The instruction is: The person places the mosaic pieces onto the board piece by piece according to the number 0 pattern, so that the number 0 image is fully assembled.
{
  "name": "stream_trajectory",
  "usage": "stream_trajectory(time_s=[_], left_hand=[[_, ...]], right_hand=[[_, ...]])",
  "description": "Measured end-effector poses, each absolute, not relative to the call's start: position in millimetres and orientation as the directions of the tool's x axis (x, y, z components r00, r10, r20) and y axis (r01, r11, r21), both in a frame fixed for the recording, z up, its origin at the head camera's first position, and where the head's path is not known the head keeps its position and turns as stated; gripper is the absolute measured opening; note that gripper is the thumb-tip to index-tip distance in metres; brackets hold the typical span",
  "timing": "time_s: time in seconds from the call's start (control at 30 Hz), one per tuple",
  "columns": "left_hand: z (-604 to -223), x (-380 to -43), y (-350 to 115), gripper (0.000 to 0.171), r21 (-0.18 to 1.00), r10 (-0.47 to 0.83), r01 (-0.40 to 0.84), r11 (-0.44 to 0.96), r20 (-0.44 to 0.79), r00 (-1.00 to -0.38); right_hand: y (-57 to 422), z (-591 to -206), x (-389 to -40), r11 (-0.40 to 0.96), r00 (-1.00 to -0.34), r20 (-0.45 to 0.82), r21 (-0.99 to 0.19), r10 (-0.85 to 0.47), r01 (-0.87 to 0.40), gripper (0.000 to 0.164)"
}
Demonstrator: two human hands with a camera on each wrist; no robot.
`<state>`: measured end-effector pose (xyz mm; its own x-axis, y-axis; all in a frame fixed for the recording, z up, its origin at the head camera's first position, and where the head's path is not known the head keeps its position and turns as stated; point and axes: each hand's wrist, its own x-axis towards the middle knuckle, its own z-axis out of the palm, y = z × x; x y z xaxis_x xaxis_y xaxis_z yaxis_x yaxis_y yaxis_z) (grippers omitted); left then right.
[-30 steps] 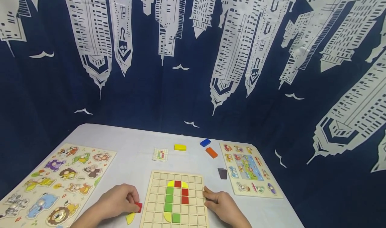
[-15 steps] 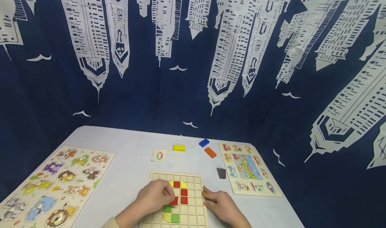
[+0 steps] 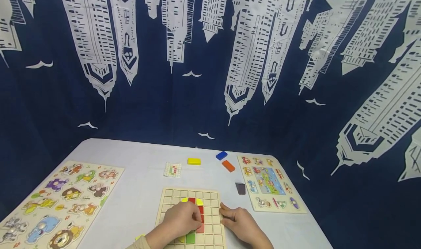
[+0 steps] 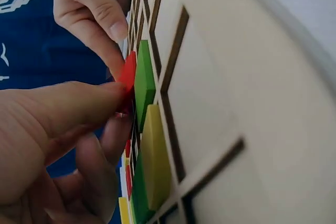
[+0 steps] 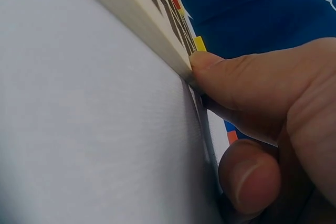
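Observation:
My left hand [image 3: 182,218] reaches over the wooden grid board [image 3: 213,240] and pinches a red square tile [image 4: 127,72] between thumb and fingers. In the left wrist view the tile is tilted, close beside a green tile [image 4: 144,82] and a yellow rounded piece [image 4: 156,156] on the board. In the head view it is at the lower end of a column of red tiles [image 3: 202,209]. Yellow corner pieces [image 3: 199,202] flank a red tile at the top; my hand covers the green column. My right hand [image 3: 243,223] touches the board's right edge, its thumb [image 5: 226,74] against the rim.
An animal puzzle [image 3: 62,201] lies left, a vehicle puzzle [image 3: 292,207] right. Behind the board are a small pattern card [image 3: 173,169], a yellow block [image 3: 194,161], a blue block [image 3: 222,155] and an orange block [image 3: 228,165]. A dark block [image 3: 240,188] sits near the right puzzle.
My left hand has carried the red tile from the table left of the board, rightward across the board to the red column. My right hand stays at the board's edge.

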<state>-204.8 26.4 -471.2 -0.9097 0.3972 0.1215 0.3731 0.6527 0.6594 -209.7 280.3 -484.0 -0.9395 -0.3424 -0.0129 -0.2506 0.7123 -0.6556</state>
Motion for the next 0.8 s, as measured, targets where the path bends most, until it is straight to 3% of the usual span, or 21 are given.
stream_trajectory(time_s=[0.23, 0.4, 0.6, 0.8], left_hand=[[-471, -207, 13, 0.017, 0.675, 0.417, 0.402, 0.619, 0.152, -0.896], [-458, -206, -43, 0.003, 0.719, 0.406, 0.358, 0.596, 0.115, -0.907], [-460, -201, -120, 0.018, 0.754, 0.355, 0.27, 0.599, 0.052, -0.933], [-477, -187, -148, 0.036, 0.74, 0.438, 0.294, 0.605, -0.002, -0.899]], right_hand=[[281, -485, -210, 0.724, -0.942, -0.003, -0.64, -0.336, -0.257, 0.041], [281, -485, -210, 0.729, -0.941, -0.016, -0.637, -0.339, -0.252, 0.042], [281, -484, -209, 0.733, -0.94, -0.015, -0.63, -0.341, -0.256, 0.041], [280, -485, -212, 0.725, -0.94, -0.007, -0.638, -0.342, -0.259, 0.039]])
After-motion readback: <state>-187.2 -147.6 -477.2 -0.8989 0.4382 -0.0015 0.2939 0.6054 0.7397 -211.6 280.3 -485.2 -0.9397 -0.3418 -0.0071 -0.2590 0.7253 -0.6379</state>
